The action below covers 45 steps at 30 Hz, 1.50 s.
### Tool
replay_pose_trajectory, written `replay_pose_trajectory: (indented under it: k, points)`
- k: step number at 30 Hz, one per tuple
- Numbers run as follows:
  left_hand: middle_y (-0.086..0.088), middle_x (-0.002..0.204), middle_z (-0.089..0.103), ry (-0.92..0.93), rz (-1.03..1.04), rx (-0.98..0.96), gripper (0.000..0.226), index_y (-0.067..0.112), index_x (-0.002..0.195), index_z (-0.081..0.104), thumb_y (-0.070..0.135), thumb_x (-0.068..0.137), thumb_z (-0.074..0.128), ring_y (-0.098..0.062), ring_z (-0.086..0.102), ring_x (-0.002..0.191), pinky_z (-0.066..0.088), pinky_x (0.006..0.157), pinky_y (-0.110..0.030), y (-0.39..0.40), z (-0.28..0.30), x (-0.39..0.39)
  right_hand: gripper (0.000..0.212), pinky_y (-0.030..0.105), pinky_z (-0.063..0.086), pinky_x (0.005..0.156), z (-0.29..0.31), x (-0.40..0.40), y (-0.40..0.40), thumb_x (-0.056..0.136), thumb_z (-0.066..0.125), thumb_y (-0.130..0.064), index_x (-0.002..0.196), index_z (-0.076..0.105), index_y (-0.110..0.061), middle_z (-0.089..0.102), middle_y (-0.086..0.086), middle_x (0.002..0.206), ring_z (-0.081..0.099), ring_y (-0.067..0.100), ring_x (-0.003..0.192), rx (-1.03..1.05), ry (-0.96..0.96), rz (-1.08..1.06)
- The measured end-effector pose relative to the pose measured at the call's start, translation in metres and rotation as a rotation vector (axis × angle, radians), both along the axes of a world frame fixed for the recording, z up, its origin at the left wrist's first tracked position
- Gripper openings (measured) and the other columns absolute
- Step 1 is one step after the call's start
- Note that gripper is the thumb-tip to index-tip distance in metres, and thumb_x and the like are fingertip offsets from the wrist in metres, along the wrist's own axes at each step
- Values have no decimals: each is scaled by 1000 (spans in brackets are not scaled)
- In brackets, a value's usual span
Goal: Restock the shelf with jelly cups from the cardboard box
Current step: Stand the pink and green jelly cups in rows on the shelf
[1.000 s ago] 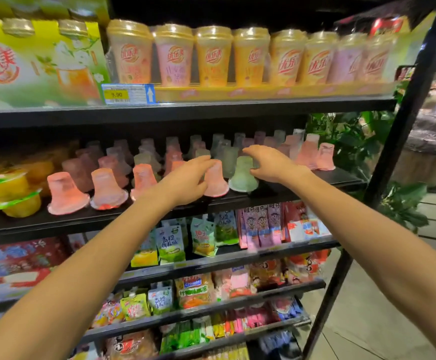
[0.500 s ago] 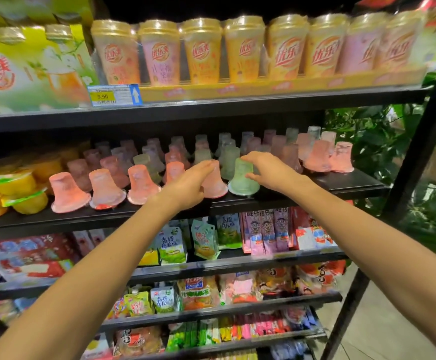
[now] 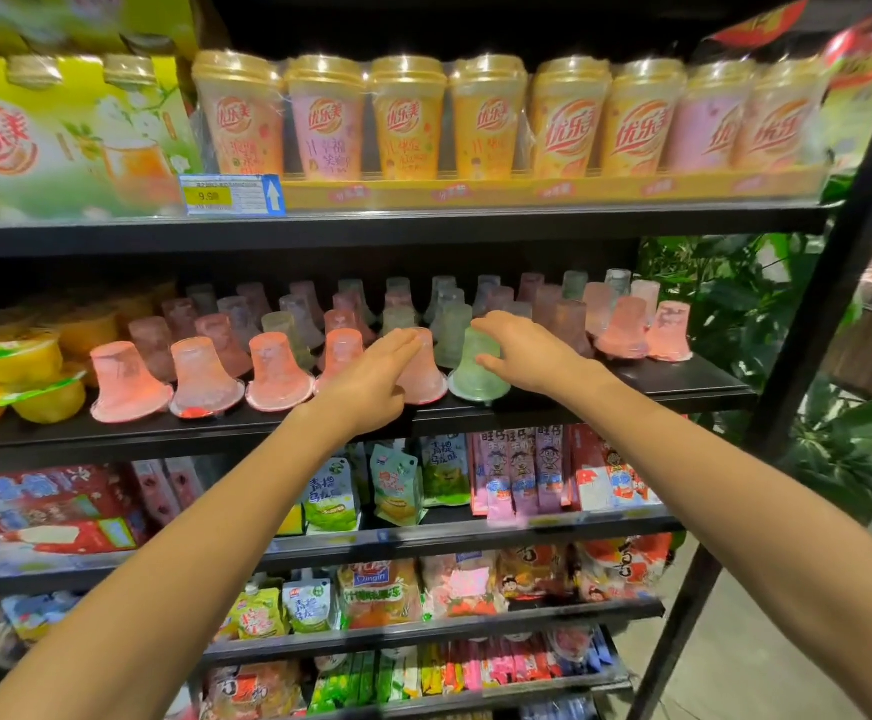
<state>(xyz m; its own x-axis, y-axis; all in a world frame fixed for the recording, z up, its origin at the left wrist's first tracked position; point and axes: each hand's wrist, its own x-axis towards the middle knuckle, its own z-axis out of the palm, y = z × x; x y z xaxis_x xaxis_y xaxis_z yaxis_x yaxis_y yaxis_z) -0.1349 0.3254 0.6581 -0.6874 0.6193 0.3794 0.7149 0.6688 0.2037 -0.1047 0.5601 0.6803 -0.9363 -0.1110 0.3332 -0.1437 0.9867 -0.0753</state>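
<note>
The jelly cups [image 3: 278,371] stand upside down on the black shelf [image 3: 683,387], wide rims down and narrow ends up, like little bells. They are see-through and soft in color. Most in the front row are pink or peach. One near the middle of the front edge is a green cup [image 3: 478,368]. More cups stand in rows behind, back to the dark rear of the shelf, in pink, green and gray.

The left hand [image 3: 371,381] reaches over the front edge with its fingers straight and flat beside a pink cup [image 3: 426,374]. It holds nothing. The right hand [image 3: 527,348] is spread loosely around the green cup, fingers over its top and thumb low by its side. I cannot tell for sure if it touches the cup.

Half a second ago both hands were more curled on these two cups. Now the fingers have opened up. The two cups stand in the same spots.

At the left end of the shelf sit yellow fruit tubs [image 3: 34,371] with green lids. On the shelf above, a yellow tray [image 3: 553,189] holds a row of tall drink cups [image 3: 408,116].
</note>
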Motion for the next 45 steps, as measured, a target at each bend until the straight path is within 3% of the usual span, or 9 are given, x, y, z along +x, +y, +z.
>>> replay_pose_trajectory:
  k: [7,11,15,19,24,33,40,43,45]
  points:
    - [-7,159,24,60,-26,15,70,7,151,29,-2,86,53,-21,19,147,8,111,-16,-13,-1,2,57,38,30,117,5,9,-30,100,51,-25,152,34,-13,33,10,158,34,26,143,19,-9,37]
    - [-7,158,27,60,-31,-17,69,10,151,31,3,86,53,-21,21,147,24,115,-29,-28,-2,4,55,38,30,117,9,16,-52,99,50,-23,151,36,-11,37,11,156,36,26,142,23,0,35]
    - [-13,149,41,111,-35,-5,60,6,144,43,4,85,57,-29,38,137,34,110,-36,-43,2,10,50,47,46,99,14,27,-78,92,52,-19,142,49,-16,57,9,134,54,29,123,-1,13,78]
    - [-12,149,42,96,-6,-16,60,8,144,44,8,86,59,-29,40,137,33,111,-40,-64,-7,19,47,44,39,107,10,33,-109,93,51,-14,139,50,-3,52,16,141,46,31,131,15,-13,130]
    - [-14,140,51,96,47,17,56,4,136,51,3,80,59,-33,50,124,45,100,-47,-90,-13,44,37,45,45,96,-4,32,-152,89,53,-15,125,59,-5,62,14,124,56,32,116,-1,-7,266]
    - [-14,139,50,63,506,-87,59,7,138,49,14,81,58,-33,48,126,43,101,-45,-163,-36,98,44,42,49,82,-21,14,-226,82,52,-8,125,60,-11,68,14,114,61,33,104,42,-22,681]
    - [-14,133,50,-54,939,-124,55,8,141,44,21,88,55,-33,49,122,46,97,-45,-165,-71,183,52,40,41,104,-47,40,-249,88,52,-5,141,50,-7,55,14,138,50,30,128,48,-78,928]
    - [-13,129,53,-111,1086,-136,57,9,142,44,25,88,56,-32,51,119,46,95,-41,-156,-84,221,40,44,47,90,-71,57,-258,85,54,-11,125,57,-5,61,17,118,58,36,113,81,-133,1036]
    - [-10,124,53,-133,1177,-188,57,13,143,42,28,89,55,-29,53,114,46,89,-39,-151,-88,245,38,45,49,88,-84,68,-265,86,55,-12,123,58,-5,62,18,120,59,37,112,126,-163,1110]
